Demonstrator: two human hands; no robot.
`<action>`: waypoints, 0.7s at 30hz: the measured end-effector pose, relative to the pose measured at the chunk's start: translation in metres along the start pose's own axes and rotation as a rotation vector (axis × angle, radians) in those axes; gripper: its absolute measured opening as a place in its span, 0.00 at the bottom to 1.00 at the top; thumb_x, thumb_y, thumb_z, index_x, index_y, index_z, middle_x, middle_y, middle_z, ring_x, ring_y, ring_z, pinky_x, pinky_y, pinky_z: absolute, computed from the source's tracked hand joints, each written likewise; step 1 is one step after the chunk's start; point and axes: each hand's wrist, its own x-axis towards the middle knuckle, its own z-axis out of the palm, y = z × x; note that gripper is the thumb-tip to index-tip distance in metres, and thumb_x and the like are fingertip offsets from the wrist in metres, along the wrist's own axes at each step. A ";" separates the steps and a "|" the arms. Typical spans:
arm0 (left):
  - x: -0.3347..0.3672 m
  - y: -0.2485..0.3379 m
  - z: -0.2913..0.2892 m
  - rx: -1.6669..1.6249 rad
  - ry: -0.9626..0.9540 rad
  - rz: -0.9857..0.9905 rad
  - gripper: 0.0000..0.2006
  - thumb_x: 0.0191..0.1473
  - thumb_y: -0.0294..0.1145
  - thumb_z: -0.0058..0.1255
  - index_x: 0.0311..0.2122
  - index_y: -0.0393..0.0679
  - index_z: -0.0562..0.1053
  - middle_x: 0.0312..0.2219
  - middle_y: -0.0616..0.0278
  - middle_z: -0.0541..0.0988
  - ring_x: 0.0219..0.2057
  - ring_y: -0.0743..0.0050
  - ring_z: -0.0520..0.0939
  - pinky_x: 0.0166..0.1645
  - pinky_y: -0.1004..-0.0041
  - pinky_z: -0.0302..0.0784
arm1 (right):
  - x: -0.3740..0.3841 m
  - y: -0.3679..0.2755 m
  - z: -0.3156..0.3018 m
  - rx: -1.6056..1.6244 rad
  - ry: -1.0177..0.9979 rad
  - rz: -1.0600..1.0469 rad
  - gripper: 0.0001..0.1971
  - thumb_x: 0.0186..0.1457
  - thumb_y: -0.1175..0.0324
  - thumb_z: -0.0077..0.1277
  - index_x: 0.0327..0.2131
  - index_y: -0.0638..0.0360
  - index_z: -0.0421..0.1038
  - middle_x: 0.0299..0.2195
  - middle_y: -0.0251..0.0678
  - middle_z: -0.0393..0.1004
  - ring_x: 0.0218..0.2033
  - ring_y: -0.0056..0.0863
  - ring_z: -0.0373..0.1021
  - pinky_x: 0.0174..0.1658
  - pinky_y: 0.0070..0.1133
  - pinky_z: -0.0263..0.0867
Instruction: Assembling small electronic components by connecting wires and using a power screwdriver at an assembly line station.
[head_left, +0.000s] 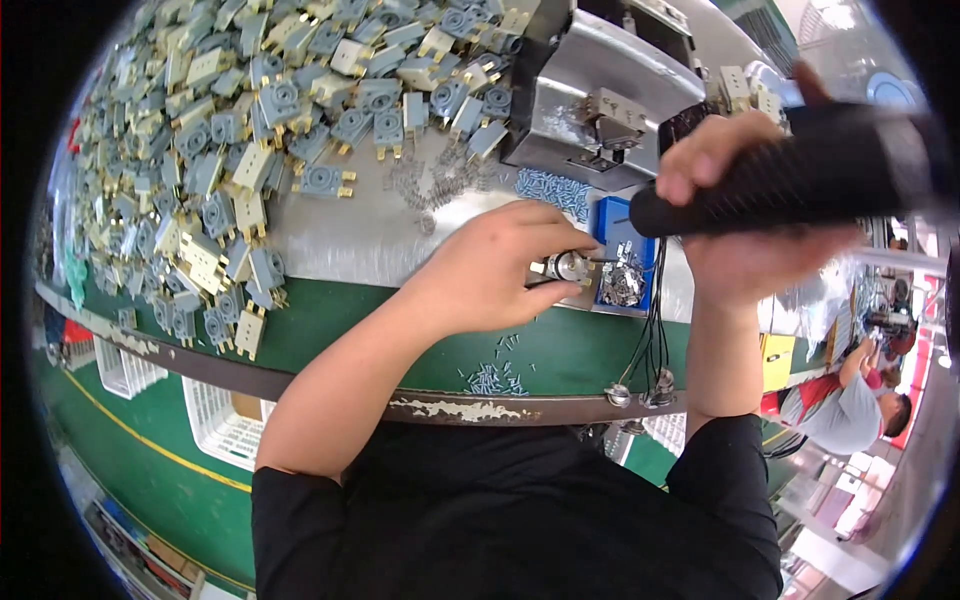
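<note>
My left hand (490, 265) is closed around a small round metal-and-cream part (568, 267) over the near edge of the metal work surface, thumb and forefinger on either side of it. My right hand (745, 260) grips a black power screwdriver (760, 185), held sideways with its nose toward the left. A thin bit at its tip points above the blue tray, apart from the held part. The blue tray (650, 300), holding small shiny metal pieces (622, 285), sits just right of my left hand. Black wires (655, 335) run down beside the tray to round metal ends (620, 395) at the table edge.
Grey-and-cream plug-like housings (320, 80) are heaped across the left and far side. Small blue screws (555, 190) and loose springs (430, 180) lie nearby; more screws (493, 380) lie near the front edge. A metal fixture (610, 100) stands behind. Another person (845, 410) sits at right.
</note>
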 end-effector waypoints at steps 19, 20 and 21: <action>-0.007 0.012 0.015 0.098 0.096 0.202 0.17 0.39 0.26 0.76 0.37 0.40 0.82 0.35 0.57 0.86 0.42 0.53 0.86 0.49 0.61 0.82 | -0.039 -0.021 -0.047 -0.747 0.054 0.028 0.27 0.77 0.54 0.33 0.53 0.69 0.75 0.39 0.40 0.81 0.39 0.28 0.76 0.47 0.26 0.71; -0.009 0.010 0.015 0.100 0.091 0.207 0.17 0.39 0.26 0.76 0.37 0.40 0.82 0.35 0.57 0.86 0.42 0.53 0.86 0.49 0.61 0.82 | -0.045 -0.020 -0.043 -0.774 0.097 0.020 0.25 0.75 0.57 0.36 0.46 0.70 0.79 0.33 0.39 0.81 0.34 0.26 0.76 0.42 0.25 0.70; -0.008 0.009 0.015 0.137 0.111 0.252 0.17 0.39 0.27 0.76 0.37 0.40 0.82 0.35 0.57 0.86 0.40 0.53 0.87 0.48 0.61 0.82 | -0.050 -0.022 -0.044 -0.738 -0.020 0.124 0.21 0.70 0.58 0.45 0.47 0.69 0.78 0.35 0.44 0.81 0.36 0.33 0.77 0.44 0.28 0.71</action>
